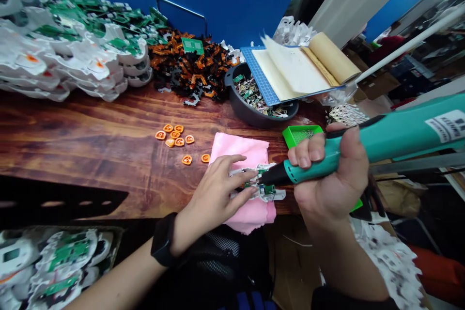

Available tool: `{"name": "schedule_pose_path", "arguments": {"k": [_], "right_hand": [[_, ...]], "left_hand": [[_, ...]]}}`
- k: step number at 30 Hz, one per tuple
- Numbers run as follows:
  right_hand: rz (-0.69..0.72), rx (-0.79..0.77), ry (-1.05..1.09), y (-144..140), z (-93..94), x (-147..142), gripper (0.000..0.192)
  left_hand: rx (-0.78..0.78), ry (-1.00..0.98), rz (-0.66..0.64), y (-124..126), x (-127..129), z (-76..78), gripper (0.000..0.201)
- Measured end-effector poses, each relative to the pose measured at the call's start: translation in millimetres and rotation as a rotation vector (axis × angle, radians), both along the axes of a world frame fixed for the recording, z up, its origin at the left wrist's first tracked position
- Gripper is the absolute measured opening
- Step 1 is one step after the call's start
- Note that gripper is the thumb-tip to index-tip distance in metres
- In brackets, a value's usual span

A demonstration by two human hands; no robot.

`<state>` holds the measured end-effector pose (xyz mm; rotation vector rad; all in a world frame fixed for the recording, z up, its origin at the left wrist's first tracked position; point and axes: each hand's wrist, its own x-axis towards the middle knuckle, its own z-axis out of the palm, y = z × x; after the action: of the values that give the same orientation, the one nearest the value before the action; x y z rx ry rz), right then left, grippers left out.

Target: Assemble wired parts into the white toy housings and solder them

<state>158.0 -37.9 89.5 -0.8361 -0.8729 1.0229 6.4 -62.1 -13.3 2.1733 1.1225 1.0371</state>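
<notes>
White plastic piece with a green board [259, 185] sits pinned under my left hand's [214, 193] flat fingers while my right hand [329, 164] grips the teal electric screwdriver [363, 147], so next I think I push straight down.

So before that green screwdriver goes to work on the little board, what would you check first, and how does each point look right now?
1. Left hand pins the white part with the green board: ok.
2. Part rests on the pink cloth: ok.
3. Right hand grips the electric screwdriver firmly: ok.
4. Tip seated on a screw: cannot tell, too small.
5. Left fingertips well away from the tip: not ok, very close.
6. Green tray beside the right hand: ok.
</notes>
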Motion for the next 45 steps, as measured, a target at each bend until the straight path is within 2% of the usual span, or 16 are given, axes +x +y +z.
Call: {"name": "schedule_pose_path", "arguments": {"k": [6,14,16,19,20,24,27,36,45], "right_hand": [[-0.004,-0.012,0.027,1.6,-4.5,-0.7,0.018],[0.022,0.012,0.028,-0.8,-6.3,-0.3,0.018],[0.022,0.012,0.024,-1.1,-6.6,-1.5,0.018],[-0.004,0.013,-0.001,0.9,-8.0,-4.2,0.018],[-0.018,0.013,-0.013,2.3,-8.7,-5.5,0.017],[-0.063,0.017,-0.055,8.3,-10.6,-11.8,0.018],[-0.057,0.028,-0.098,10.5,-11.0,-15.8,0.019],[-0.022,0.04,-0.18,11.4,-19.9,-24.9,0.015],[0.097,0.07,-0.292,12.2,-30.2,-30.5,0.016]], "left_hand": [[0.039,-0.028,0.003,1.2,0.3,-2.0,0.019],[0.081,-0.014,-0.019,1.2,-0.2,-2.2,0.022],[0.072,-0.01,-0.021,0.9,0.1,-2.6,0.031],[0.009,-0.023,-0.009,0.4,1.2,-1.6,0.065],[-0.03,-0.027,0.002,0.3,1.7,-0.7,0.07],[-0.186,-0.014,0.014,1.0,3.1,4.1,0.051],[-0.22,-0.029,-0.002,1.9,3.5,7.0,0.042],[-0.236,-0.038,-0.011,1.8,3.1,6.3,0.044],[-0.242,-0.041,-0.002,5.0,3.9,4.9,0.041]]}}
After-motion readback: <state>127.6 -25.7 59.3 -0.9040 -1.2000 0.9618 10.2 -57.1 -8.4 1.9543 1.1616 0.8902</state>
